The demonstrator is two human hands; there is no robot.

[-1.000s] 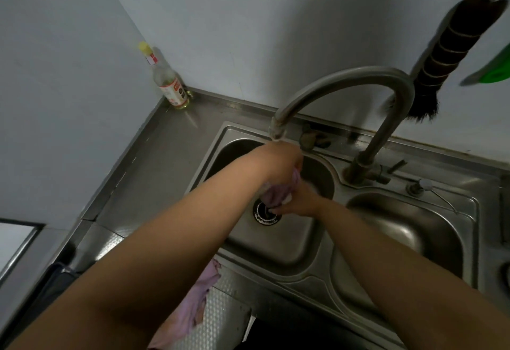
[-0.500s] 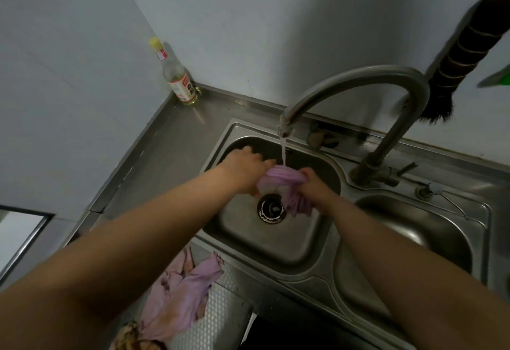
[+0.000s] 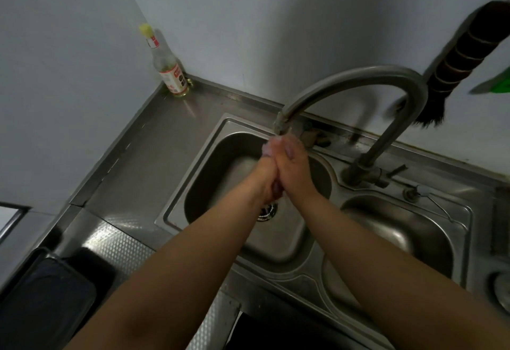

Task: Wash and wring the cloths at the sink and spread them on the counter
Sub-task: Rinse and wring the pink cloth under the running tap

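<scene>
Over the left basin of the steel sink (image 3: pixel 193 184), my left hand (image 3: pixel 263 177) and my right hand (image 3: pixel 294 166) are pressed together right under the tap spout (image 3: pixel 281 123). Between them they squeeze a small pink cloth (image 3: pixel 268 150). Only a pale bit of it shows at the fingertips; the palms hide everything else. The drain (image 3: pixel 266 211) lies just below my wrists. Water flow is hard to make out.
A glass bottle with a yellow cap (image 3: pixel 168 70) stands in the counter's back left corner. The right basin (image 3: pixel 400 239) sits beside the tap base. A dark brush (image 3: pixel 455 57) hangs on the wall. A black tray (image 3: pixel 47 294) lies at the lower left.
My hands have closed together and risen to the spout, bunching the cloth that hung between them. The pink cloth on the front counter is no longer in sight.
</scene>
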